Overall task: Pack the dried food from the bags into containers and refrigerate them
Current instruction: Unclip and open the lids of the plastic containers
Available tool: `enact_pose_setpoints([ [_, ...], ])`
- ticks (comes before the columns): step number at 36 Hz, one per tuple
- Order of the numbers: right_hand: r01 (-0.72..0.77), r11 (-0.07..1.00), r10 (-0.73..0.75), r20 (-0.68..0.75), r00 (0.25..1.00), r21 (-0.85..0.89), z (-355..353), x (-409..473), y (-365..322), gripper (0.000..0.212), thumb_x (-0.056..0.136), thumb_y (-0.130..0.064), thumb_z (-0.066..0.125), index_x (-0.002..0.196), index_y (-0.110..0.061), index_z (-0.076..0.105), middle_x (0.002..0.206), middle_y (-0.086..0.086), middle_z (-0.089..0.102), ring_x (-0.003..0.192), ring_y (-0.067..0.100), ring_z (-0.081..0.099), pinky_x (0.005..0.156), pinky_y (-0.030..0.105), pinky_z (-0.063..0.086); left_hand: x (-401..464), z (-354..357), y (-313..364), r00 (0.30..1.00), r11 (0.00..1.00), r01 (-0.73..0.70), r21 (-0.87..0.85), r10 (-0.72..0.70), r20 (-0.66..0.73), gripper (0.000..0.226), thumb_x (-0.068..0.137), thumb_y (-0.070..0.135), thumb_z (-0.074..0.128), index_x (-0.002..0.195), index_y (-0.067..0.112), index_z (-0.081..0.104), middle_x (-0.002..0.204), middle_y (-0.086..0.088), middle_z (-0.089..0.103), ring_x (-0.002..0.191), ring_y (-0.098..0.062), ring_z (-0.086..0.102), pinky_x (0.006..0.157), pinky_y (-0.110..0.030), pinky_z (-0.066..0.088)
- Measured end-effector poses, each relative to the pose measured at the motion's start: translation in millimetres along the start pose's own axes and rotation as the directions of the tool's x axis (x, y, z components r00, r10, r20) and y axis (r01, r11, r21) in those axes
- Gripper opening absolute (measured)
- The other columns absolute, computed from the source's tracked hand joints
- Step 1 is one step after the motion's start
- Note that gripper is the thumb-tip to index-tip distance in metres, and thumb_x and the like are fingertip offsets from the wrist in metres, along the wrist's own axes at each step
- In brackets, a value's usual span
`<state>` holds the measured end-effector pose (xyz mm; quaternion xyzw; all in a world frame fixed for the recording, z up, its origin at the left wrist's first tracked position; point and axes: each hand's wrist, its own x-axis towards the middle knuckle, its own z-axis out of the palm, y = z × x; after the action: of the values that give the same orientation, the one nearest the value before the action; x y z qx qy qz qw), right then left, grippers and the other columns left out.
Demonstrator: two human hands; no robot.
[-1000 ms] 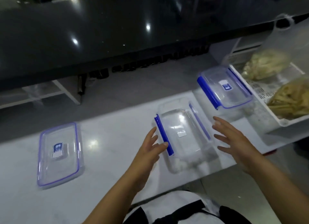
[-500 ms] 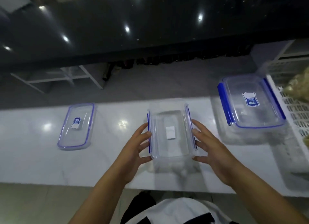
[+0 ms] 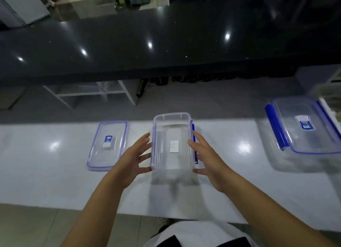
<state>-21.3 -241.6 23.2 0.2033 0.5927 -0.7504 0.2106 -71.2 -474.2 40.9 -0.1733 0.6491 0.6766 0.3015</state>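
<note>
I am looking down on a long white marble counter (image 3: 55, 182). At its right end a large clear lidded container with blue clips (image 3: 302, 128) is sitting. My left hand (image 3: 132, 162) and right hand (image 3: 208, 162) are pressing straight fingers against the sides of an open clear rectangular container (image 3: 172, 141) at the centre. Its clear blue-edged lid (image 3: 108, 145) is lying flat just left.

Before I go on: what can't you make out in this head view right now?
- Dried food bags: cut off by the right edge; only a blurred white basket corner shows.
- Lid label text: too small, blurred.
- Left hand and right hand contact with the open container: motion blur; firm grip or touch unclear.
- Closed container contents: blurred.
</note>
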Motion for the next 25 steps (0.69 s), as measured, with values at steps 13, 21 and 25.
enact_pose_setpoints([
  [13, 0.170, 0.705, -0.522, -0.341, 0.782, -0.689, -77, -48, -19, 0.061, 0.089, -0.055, 0.060, 0.146, -0.040, 0.043, 0.157, -0.013, 0.034, 0.144, 0.009, 0.029, 0.115, 0.034, 0.030, -19, 18, 8, 0.948, 0.844, -0.284, 0.455, 0.318, 0.004, 0.069, 0.076, 0.066, 0.056, 0.142, 0.062, 0.036, 0.161, 0.015, 0.031, 0.147, -0.017, 0.031, 0.114, -0.050, 0.032],
  [21, -0.305, 0.436, -0.521, -0.513, 0.681, -0.847, -216, -48, -15, 0.071, 0.096, -0.051, 0.052, 0.156, -0.024, 0.027, 0.167, 0.007, 0.012, 0.152, 0.029, 0.012, 0.121, 0.046, 0.015, -21, 103, -26, 0.831, 0.450, -0.552, 0.702, 0.369, 0.416, 0.084, 0.084, 0.067, 0.058, 0.142, 0.073, -0.003, 0.159, 0.033, -0.019, 0.153, -0.005, -0.008, 0.123, -0.049, 0.016],
  [25, -0.471, 0.218, -0.407, -0.518, 0.752, -0.855, -230, -40, 16, 0.079, 0.096, -0.068, 0.031, 0.159, -0.033, -0.001, 0.168, 0.002, -0.006, 0.153, 0.027, -0.008, 0.122, 0.050, -0.004, -19, 149, -41, 0.821, 0.400, -0.570, 0.718, 0.257, 0.509, 0.091, 0.089, 0.060, 0.062, 0.140, 0.072, -0.012, 0.159, 0.030, -0.024, 0.153, -0.009, -0.013, 0.125, -0.050, 0.011],
])
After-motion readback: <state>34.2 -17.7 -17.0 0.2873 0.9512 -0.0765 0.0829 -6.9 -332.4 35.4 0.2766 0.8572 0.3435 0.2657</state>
